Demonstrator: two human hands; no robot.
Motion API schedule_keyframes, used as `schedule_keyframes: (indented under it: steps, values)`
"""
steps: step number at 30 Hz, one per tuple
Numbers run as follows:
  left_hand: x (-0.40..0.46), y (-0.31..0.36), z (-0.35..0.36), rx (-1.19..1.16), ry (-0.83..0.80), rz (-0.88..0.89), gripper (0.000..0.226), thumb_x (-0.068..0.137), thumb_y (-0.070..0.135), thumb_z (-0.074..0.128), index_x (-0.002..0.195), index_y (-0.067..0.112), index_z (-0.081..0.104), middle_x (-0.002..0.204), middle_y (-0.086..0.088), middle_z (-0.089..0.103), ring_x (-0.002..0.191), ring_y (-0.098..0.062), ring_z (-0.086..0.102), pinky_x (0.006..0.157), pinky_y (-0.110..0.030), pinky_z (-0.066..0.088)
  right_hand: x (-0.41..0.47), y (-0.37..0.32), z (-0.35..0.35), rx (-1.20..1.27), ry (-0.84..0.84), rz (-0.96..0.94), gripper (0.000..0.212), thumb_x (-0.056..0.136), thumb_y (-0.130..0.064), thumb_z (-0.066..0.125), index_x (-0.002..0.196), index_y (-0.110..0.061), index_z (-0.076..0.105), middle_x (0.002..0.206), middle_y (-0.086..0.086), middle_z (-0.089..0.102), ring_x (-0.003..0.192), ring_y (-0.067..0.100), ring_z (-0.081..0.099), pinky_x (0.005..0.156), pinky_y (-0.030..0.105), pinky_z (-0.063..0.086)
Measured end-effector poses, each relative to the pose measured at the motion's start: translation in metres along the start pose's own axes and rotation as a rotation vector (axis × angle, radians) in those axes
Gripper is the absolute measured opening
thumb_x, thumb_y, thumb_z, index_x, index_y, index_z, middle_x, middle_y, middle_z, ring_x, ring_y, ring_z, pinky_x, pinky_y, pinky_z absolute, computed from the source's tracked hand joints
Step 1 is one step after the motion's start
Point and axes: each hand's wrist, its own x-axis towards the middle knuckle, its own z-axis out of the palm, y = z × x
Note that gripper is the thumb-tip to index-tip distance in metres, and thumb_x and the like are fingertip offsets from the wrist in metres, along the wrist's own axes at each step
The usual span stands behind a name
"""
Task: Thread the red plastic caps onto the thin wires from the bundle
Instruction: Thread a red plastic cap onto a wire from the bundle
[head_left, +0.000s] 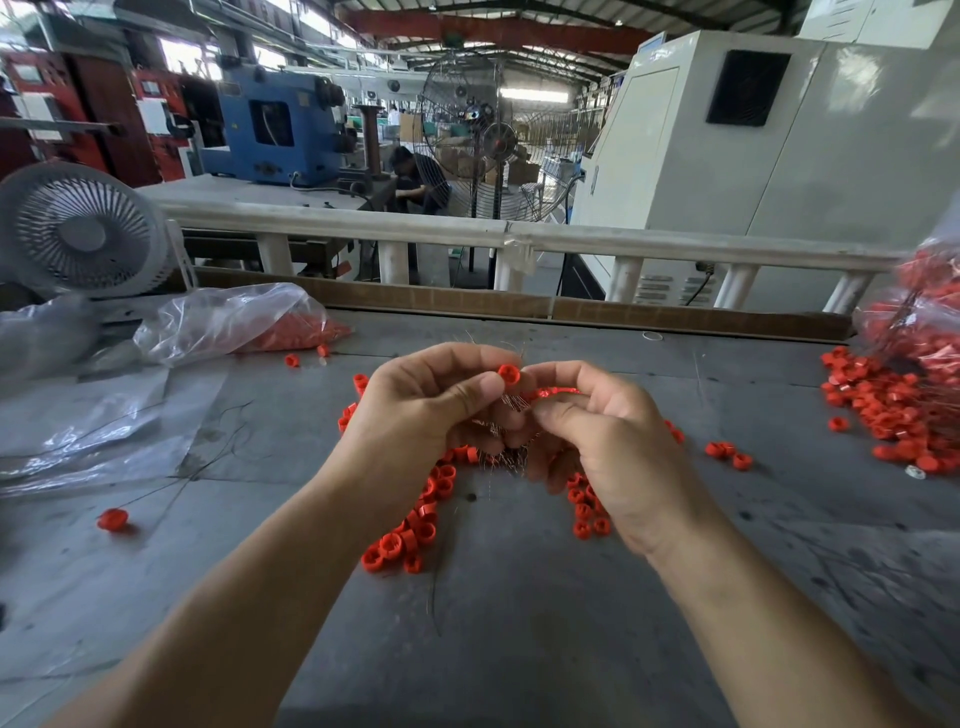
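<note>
I see my left hand (421, 400) pinching a red cap (509, 375) and wire bundle (498, 415); right hand (597, 431) pinches one wire beside it, tip hidden.

Two bare forearms are showing, running from the near edge toward the middle of the view. No sleeve is covering either one as far as the frame reaches. The left hand (421, 400) and the right hand (597, 441) are wearing no gloves, and the fingernails that are showing are looking short and plain.
</note>
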Motion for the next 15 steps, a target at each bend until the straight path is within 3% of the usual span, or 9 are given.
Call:
schedule_keyframes:
  steps: [3,7,9,13,15]
  values:
    - [0.000,0.001,0.000,-0.013,-0.023,-0.036,0.027,0.085,0.013,0.067,0.111,0.005,0.071,0.107,-0.020,0.075,0.077,-0.023,0.073,0.065,-0.031,0.061,0.001,0.002,0.000,-0.005,-0.004,0.028,0.024,0.086,-0.022,0.057,0.105,-0.021,0.070,0.078,0.008,0.075,0.060,0.025,0.070,0.051,0.029,0.050]
    - [-0.001,0.002,0.000,-0.060,-0.038,-0.076,0.029,0.084,0.012,0.065,0.111,0.001,0.068,0.107,-0.024,0.075,0.088,-0.029,0.076,0.081,-0.038,0.064,0.001,-0.001,-0.004,-0.004,-0.034,0.060,0.020,0.090,-0.018,0.058,0.105,-0.019,0.071,0.082,0.010,0.077,0.072,0.028,0.076,0.060,0.029,0.056]
    - [-0.002,0.003,0.000,-0.063,-0.051,-0.093,0.027,0.084,0.013,0.065,0.109,0.002,0.068,0.105,-0.023,0.075,0.093,-0.029,0.076,0.081,-0.035,0.063,0.002,-0.002,-0.008,-0.035,0.010,0.052,0.015,0.096,-0.013,0.060,0.104,-0.018,0.071,0.084,0.008,0.079,0.076,0.023,0.077,0.065,0.026,0.056]
    - [-0.003,0.005,0.001,-0.041,-0.057,-0.127,0.026,0.084,0.014,0.065,0.107,0.005,0.069,0.105,-0.020,0.076,0.095,-0.028,0.076,0.076,-0.030,0.063,0.010,0.003,-0.033,-0.487,0.311,-0.020,0.009,0.093,-0.021,0.070,0.086,-0.026,0.074,0.074,-0.009,0.076,0.069,0.009,0.071,0.068,0.031,0.055]
    - [-0.003,0.005,0.001,-0.036,-0.053,-0.136,0.026,0.084,0.014,0.064,0.107,0.004,0.068,0.105,-0.020,0.076,0.095,-0.028,0.076,0.075,-0.029,0.063,0.011,0.005,-0.046,-0.718,0.364,0.005,0.011,0.087,-0.027,0.076,0.076,-0.030,0.074,0.067,-0.015,0.072,0.064,0.004,0.067,0.064,0.030,0.052]
